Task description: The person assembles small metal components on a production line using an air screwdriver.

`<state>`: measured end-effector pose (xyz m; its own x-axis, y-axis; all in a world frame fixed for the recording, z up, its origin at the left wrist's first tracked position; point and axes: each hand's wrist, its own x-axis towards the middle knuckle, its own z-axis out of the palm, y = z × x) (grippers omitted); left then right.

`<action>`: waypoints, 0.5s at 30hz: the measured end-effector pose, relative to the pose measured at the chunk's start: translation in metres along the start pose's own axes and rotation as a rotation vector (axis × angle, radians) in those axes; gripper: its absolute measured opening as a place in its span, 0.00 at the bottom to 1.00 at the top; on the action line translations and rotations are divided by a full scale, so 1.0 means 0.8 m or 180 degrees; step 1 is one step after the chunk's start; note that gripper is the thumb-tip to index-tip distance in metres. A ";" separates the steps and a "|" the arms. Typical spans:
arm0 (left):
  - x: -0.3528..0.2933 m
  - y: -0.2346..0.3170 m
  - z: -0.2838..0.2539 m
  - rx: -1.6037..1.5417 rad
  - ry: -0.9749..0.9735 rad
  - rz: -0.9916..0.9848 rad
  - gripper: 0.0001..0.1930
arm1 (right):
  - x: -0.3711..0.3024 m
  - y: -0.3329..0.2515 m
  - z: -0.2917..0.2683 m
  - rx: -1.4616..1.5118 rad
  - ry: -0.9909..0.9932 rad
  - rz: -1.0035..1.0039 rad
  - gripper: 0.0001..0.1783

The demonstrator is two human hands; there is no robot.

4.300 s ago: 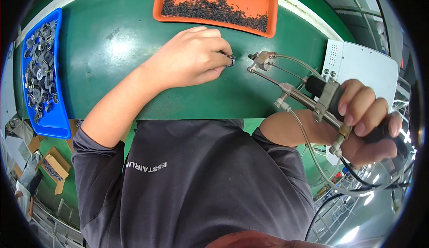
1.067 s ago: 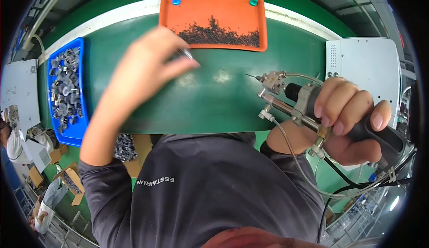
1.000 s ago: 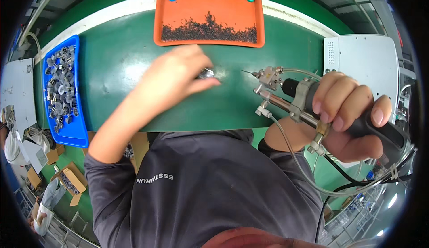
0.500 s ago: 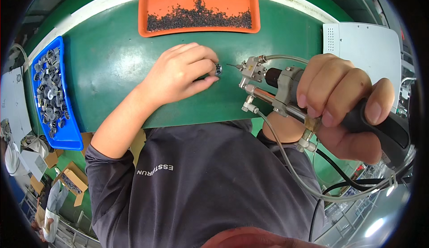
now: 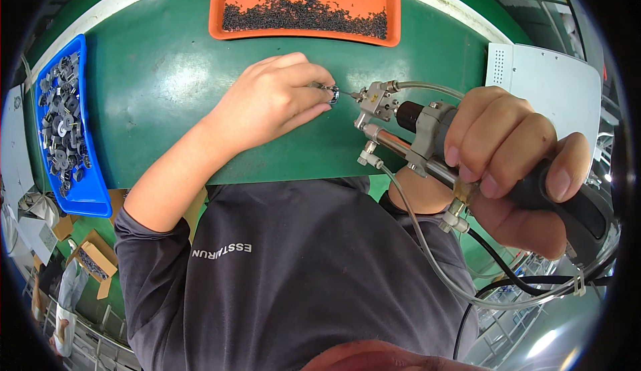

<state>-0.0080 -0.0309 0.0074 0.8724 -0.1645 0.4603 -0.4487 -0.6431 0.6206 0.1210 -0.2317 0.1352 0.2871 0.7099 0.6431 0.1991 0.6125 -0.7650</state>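
My left hand (image 5: 284,97) is closed, thumb and fingers pinching a small round part (image 5: 334,94) with a shiny rim; most of it is hidden by the fingers. In my right hand (image 5: 511,164) is a needle-tipped tool (image 5: 382,104) with a metal block head, black grip and hoses, the fingers wrapped round its body. The tool's thin tip (image 5: 348,94) points left and reaches the part's edge; whether it goes into the part I cannot tell. Both hands are above the green tabletop (image 5: 173,90).
An orange tray (image 5: 217,17) of tiny black pieces lies at the far side. On the left a blue tray (image 5: 97,170) holds many grey and black round parts with metal pins. A pale grey box (image 5: 561,84) stands at the right. Clear hoses (image 5: 427,251) and black cables hang below the tool.
My left hand has moved slightly right with the small round part, closing the gap to the tool's tip. The right hand has hardly moved. The view has shifted a little.
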 end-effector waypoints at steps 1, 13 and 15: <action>0.000 0.000 0.001 -0.0002 -0.0003 -0.0001 0.07 | -0.001 0.000 0.000 0.0000 0.0003 0.0001 0.28; 0.002 -0.004 0.003 -0.0068 0.0043 -0.0016 0.06 | 0.005 0.000 0.001 0.0060 0.0148 -0.0025 0.27; 0.002 -0.005 0.003 -0.0038 0.0062 -0.0001 0.06 | 0.022 -0.015 -0.009 -0.0171 -0.0581 0.0589 0.25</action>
<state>-0.0047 -0.0307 0.0040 0.8686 -0.1496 0.4724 -0.4509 -0.6340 0.6283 0.1300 -0.2291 0.1552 0.1505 0.8621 0.4839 0.2098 0.4505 -0.8678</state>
